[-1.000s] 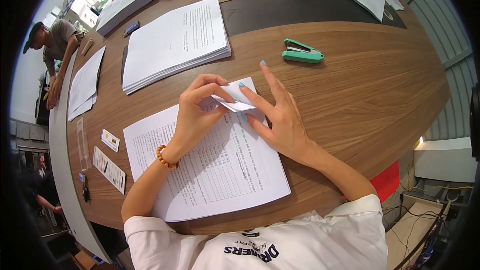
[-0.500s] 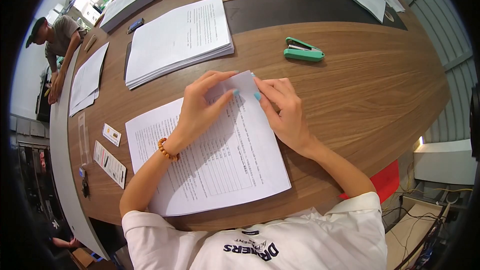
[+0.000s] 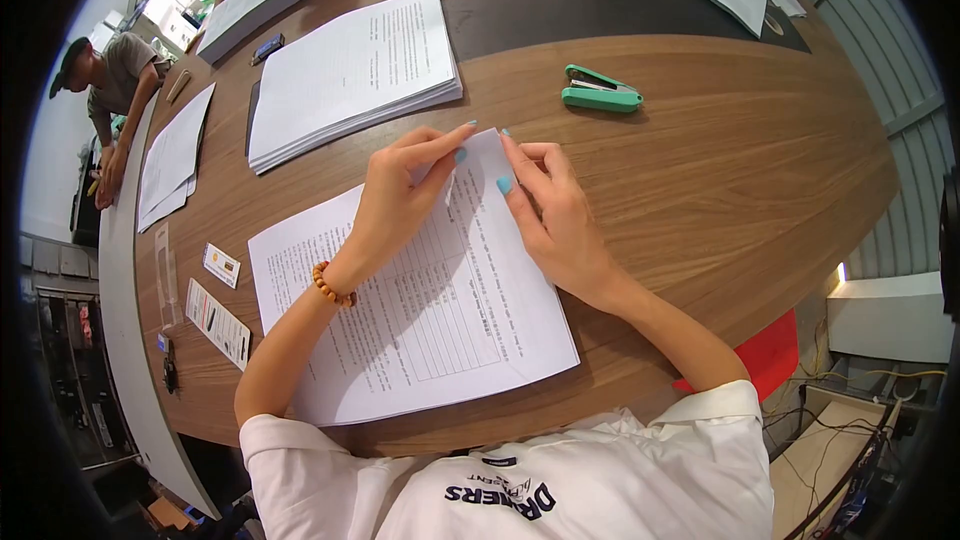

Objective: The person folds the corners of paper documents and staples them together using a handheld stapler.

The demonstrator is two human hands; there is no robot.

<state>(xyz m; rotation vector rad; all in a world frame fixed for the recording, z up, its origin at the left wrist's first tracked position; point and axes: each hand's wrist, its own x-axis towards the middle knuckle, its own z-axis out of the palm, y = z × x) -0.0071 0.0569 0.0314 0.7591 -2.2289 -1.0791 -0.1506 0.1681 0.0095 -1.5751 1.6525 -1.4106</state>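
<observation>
Printed sheets of paper (image 3: 440, 340) lie in a thin pile in front of me, with text and a ruled table on the top one. My left hand (image 3: 405, 180), with a bead bracelet at the wrist, pinches the far edge of the sheets between thumb and fingers. At the far right corner, my right hand (image 3: 555, 215) holds the edge with bent fingers and thumb. The far corner is slightly raised between both hands. Beyond my right hand, a green stapler (image 3: 602, 90) rests on the table, its top arm tilted up.
A thick stack of printed paper (image 3: 350, 80) lies beyond my left hand, with another tall stack (image 3: 260, 2) farther back. Cards (image 3: 220, 323) and loose sheets (image 3: 175, 160) are at left on the wooden table (image 3: 740, 170). Two people are at the far left side.
Both hands have shifted slightly away from me at the sheets' far edge, and the right fingers have changed their bend. At the far side, another person's hand has left the table.
</observation>
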